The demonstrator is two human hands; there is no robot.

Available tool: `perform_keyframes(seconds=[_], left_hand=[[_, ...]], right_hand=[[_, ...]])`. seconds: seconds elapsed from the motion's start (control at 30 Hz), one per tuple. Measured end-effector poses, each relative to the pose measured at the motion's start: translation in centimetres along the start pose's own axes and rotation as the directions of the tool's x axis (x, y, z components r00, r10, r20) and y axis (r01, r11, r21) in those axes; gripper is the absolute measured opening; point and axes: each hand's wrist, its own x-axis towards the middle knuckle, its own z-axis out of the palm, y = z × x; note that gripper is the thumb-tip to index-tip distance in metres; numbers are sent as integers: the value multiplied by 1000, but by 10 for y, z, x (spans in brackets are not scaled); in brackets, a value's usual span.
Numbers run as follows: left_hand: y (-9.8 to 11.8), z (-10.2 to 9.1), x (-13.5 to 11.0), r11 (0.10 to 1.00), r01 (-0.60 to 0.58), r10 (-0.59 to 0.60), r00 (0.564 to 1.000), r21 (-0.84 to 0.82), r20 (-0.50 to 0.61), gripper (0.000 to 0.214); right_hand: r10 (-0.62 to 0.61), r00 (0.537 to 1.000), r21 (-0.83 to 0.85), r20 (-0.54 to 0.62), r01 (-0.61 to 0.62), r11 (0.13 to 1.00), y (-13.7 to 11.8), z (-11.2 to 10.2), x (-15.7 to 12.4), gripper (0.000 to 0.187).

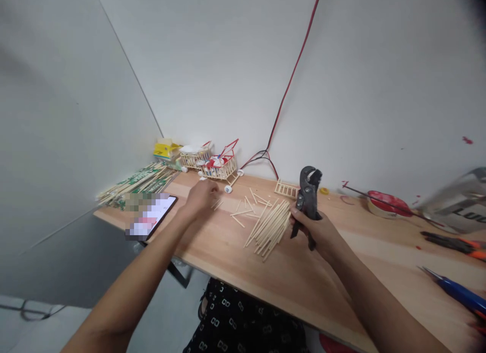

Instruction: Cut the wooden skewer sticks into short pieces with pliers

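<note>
My right hand (pixel 310 225) is wrapped round the handles of a black hand cutter (pixel 308 196), its jaws pointing up. To the left of it lies a pile of thin wooden sticks (pixel 270 229), with several shorter cut sticks (pixel 246 210) scattered about. My left hand (pixel 204 196) is low over the table with its fingers curled together, beside a few short stick pieces (pixel 217 205). Whatever those fingers pinch, if anything, is hidden. Behind that hand stands a small stick-built cart (pixel 219 168) with a red handle and white wheels.
A phone (pixel 152 219) lies at the table's left edge near bundled packets of sticks (pixel 140 181). By the wall are a second stick cart (pixel 193 158) and a small ladder-like stick frame (pixel 286 189). A red-stained bowl (pixel 389 204), pliers (pixel 451 241) and a blue-handled tool (pixel 457 291) are on the right.
</note>
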Motion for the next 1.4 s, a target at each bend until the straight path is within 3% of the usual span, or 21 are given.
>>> perform_keyframes(seconds=[0.1, 0.3, 0.5, 0.57, 0.6, 0.63, 0.7, 0.77, 0.87, 1.0, 1.4], left_hand=[[-21, -5, 13, 991, -16, 7, 997, 129, 71, 18], [-19, 10, 17, 986, -68, 49, 991, 152, 126, 20], [-18, 3, 24, 995, -67, 63, 996, 70, 57, 17], [-8, 1, 25, 993, -44, 44, 999, -110, 0, 15], [0, 1, 24, 956, -25, 22, 1000, -291, -12, 15], [9, 3, 22, 852, 3, 0, 1000, -524, 5, 17], [33, 10, 15, 486, 142, 17, 985, -862, 172, 25], [59, 20, 5, 149, 304, 101, 942, -941, 321, 34], [91, 40, -10, -91, 403, 258, 893, -911, 369, 37], [114, 61, -16, -167, 415, 347, 874, -894, 341, 37], [123, 72, -13, -97, 436, 366, 852, -895, 375, 41]], right_hand=[[-5, 1000, -28, 21, 6, 1000, 3, 0, 1, 37], [-4, 1000, -41, 28, 5, 999, 5, -1, 2, 36], [-12, 1000, -58, 16, 13, 998, 4, -2, 3, 37], [-21, 1000, -68, 23, 22, 997, 3, -2, 2, 37], [-26, 999, -64, 29, 28, 998, 2, -2, 2, 37], [-32, 999, -61, 34, 35, 998, 1, -1, 2, 36], [-41, 998, -76, 47, 44, 996, 0, 0, 1, 34], [-39, 998, -104, 56, 45, 994, -1, 1, 0, 34], [-41, 997, -105, 66, 48, 993, -2, 2, -1, 35], [-70, 993, -103, 96, 80, 991, -7, 2, -2, 34], [-20, 995, -152, 93, 34, 988, -9, 2, -3, 34]])
